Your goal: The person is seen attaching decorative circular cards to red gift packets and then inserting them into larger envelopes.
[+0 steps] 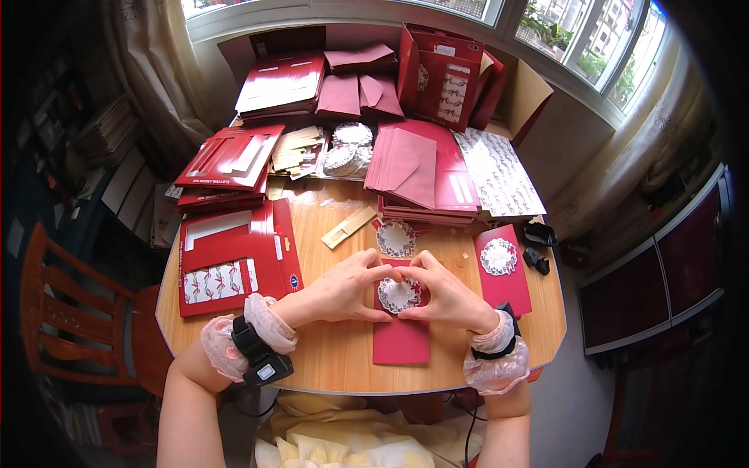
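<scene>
A red card (401, 342) lies near the table's front edge, with a round paper wreath cutout (399, 296) on its upper half. My left hand (345, 286) and my right hand (446, 292) frame this cutout from both sides, fingertips at its rim and almost meeting above it. Whether they grip the cutout or only press on it is unclear. Just beyond the fingers lies another wreath cutout (396, 238). To the right rests a second red card (515, 298) bearing a similar wreath (498, 257).
Red printed wallet packs (222, 240) are stacked at left. Behind are pink envelopes (404, 164), a tray of wreath cutouts (349, 153), wooden strips (297, 151), patterned sheet (500, 172) and red boxes (442, 76). A wooden piece (349, 227) lies mid-table; black objects (538, 234) sit at right.
</scene>
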The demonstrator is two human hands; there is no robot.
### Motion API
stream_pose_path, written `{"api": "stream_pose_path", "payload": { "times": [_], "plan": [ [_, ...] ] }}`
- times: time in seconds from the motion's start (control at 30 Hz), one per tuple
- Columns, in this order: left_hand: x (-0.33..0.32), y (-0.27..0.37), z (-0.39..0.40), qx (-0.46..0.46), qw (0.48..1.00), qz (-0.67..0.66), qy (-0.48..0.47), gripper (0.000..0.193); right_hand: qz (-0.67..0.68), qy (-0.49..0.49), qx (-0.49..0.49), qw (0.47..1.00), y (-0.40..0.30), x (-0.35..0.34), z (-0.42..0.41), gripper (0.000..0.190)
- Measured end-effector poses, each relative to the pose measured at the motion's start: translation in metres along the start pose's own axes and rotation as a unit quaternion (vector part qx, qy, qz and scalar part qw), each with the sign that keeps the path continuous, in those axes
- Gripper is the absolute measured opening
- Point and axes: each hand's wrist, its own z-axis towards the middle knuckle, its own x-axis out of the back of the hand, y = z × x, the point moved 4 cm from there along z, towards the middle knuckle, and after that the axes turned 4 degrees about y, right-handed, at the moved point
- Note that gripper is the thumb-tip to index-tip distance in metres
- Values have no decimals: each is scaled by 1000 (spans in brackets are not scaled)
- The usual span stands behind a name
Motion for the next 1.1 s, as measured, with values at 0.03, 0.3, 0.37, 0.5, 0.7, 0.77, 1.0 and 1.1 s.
{"api": "stream_pose_path", "payload": {
  "times": [0.03, 0.3, 0.37, 0.5, 0.7, 0.77, 1.0, 1.1],
  "plan": [
    [-1, -2, 0, 0, 1000, 0, 0, 62, -3, -3, -2, 1000, -1, 0, 0, 65],
    [-4, -4, 0, -26, 999, -4, 18, 65, -2, -9, -3, 1000, -1, 1, -1, 65],
    [-3, -3, 0, -25, 1000, -1, 15, 65, 0, -9, -7, 1000, 0, 1, -1, 65],
    [-3, -3, -1, -22, 1000, 0, 13, 63, -2, -7, -6, 1000, -1, 1, -1, 65],
    [-4, -4, 0, -30, 1000, 3, 6, 60, -7, -9, -4, 1000, -1, 0, -1, 66],
    [-5, -5, 0, -30, 1000, 7, 4, 59, -9, -7, 1, 1000, -1, 0, -1, 66],
    [-6, -6, -1, -36, 999, 24, 7, 58, -12, -21, -11, 1000, -1, 0, -2, 70],
    [-6, -4, -1, -31, 999, 26, 2, 58, -16, -14, -5, 1000, 0, 0, -2, 70]
  ]
}}
